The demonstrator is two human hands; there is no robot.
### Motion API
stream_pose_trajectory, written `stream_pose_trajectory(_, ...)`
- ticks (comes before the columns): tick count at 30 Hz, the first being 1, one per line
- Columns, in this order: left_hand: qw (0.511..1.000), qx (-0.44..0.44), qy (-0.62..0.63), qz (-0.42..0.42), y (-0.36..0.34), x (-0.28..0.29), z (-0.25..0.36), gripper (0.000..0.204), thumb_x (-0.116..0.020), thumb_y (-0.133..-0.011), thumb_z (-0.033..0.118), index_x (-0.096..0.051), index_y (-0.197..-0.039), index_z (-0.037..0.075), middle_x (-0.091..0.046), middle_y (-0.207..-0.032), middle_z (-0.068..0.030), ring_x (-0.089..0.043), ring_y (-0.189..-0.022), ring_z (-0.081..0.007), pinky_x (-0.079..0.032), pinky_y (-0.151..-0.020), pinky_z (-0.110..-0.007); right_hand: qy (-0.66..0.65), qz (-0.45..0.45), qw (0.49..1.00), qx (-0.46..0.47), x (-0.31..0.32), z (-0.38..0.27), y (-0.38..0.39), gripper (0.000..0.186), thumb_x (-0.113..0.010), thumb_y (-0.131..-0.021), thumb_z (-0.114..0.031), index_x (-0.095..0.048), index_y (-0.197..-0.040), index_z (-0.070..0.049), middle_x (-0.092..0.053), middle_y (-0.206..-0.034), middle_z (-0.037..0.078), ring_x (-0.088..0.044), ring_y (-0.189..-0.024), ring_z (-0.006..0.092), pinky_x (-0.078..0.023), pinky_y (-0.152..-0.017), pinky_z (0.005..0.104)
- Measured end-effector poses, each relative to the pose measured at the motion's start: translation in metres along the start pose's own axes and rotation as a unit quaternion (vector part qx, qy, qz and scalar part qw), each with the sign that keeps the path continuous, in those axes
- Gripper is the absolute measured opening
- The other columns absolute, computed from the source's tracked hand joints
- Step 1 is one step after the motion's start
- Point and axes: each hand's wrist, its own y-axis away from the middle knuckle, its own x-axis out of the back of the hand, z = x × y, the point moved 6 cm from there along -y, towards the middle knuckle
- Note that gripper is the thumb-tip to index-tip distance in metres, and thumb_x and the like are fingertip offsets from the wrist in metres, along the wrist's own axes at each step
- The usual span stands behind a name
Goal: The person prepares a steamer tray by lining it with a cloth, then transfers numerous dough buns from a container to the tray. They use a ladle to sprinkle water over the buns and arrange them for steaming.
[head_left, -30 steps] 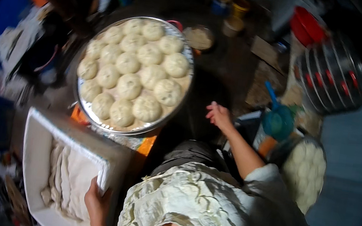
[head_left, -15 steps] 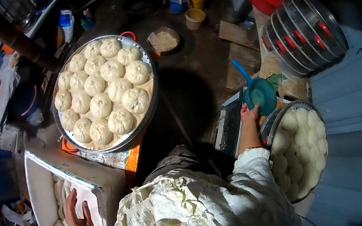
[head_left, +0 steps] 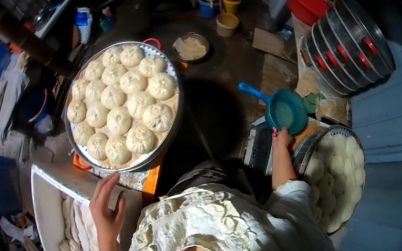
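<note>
At the near edge of the teal plastic water dipper (head_left: pixel 287 107), my right hand (head_left: pixel 282 136) is closed on its rim; the blue handle points away to the left. Some pale liquid seems to lie inside. My left hand (head_left: pixel 108 208) is raised with fingers apart, holding nothing, over the side of a white foam box (head_left: pixel 50 181) with folded cloth in it. Just beyond those fingertips is a round metal steamer tray (head_left: pixel 170 136) of pleated buns (head_left: pixel 118 119). Right of my right forearm stands another steamer tray (head_left: pixel 300 146) of paler buns (head_left: pixel 342 172), partly shaded.
Stacked metal steamer rings (head_left: pixel 347 48) with red handles stand at the far right beside a red basin (head_left: pixel 305 3). A shallow round pan (head_left: pixel 192 47) sits beyond the left tray. Several buckets, among them a cream bucket (head_left: pixel 226 24), stand on the floor farther back.
My left hand has lifted out from over the foam box toward the bun tray. My right hand still holds the dipper, whose handle has swung farther left. The whole view has shifted slightly.
</note>
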Motion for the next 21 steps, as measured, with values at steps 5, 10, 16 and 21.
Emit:
stream_pose_trajectory(5, 0.996, -0.048, 0.056, -0.054, -0.041, -0.029, 0.032, 0.044, -0.069, -0.075, 0.001, -0.056, -0.117, -0.001, -0.056, -0.119, -0.0188, -0.057, -0.106, -0.0331, -0.046, -0.090, -0.035, 0.122, -0.183, 0.976, 0.000, -0.031, -0.016, 0.095, 0.017, -0.050, -0.084, -0.011, -0.050, -0.094, 0.003, -0.060, -0.070, 0.018, -0.051, -0.047, 0.0163, -0.038, -0.038, 0.0248)
stream_pose_trajectory(10, 0.994, -0.081, -0.016, -0.077, -0.054, -0.070, 0.030, 0.053, -0.066, -0.083, 0.029, -0.050, -0.121, -0.005, -0.055, -0.120, -0.0230, -0.057, -0.103, -0.0384, -0.048, -0.085, -0.039, 0.248, -0.366, 0.897, 0.002, -0.063, -0.032, 0.199, 0.017, -0.052, -0.083, -0.012, -0.050, -0.084, 0.005, -0.056, -0.067, 0.014, -0.052, -0.047, 0.0170, -0.037, -0.037, 0.0258)
stream_pose_trajectory(16, 0.851, 0.170, 0.262, -0.422, -0.001, -0.121, -0.018, 0.029, -0.057, -0.092, 0.021, -0.052, -0.107, -0.004, -0.062, -0.079, -0.0096, -0.060, -0.068, -0.0136, -0.050, -0.057, -0.026, 0.364, -0.491, 0.791, -0.035, -0.073, -0.022, 0.282, 0.020, -0.055, -0.082, -0.014, -0.050, -0.087, 0.004, -0.058, -0.070, 0.013, -0.054, -0.048, 0.0200, -0.041, -0.038, 0.0274)
stream_pose_trajectory(21, 0.679, 0.353, 0.535, -0.358, 0.071, -0.130, -0.036, 0.019, -0.055, -0.094, 0.022, -0.048, -0.091, 0.005, -0.049, -0.066, -0.0011, -0.044, -0.051, -0.0070, -0.036, -0.042, -0.021, 0.452, -0.549, 0.703, -0.021, -0.067, 0.006, 0.316, 0.022, -0.053, -0.084, -0.017, -0.055, -0.084, 0.005, -0.060, -0.067, 0.013, -0.056, -0.045, 0.0195, -0.043, -0.039, 0.0280)
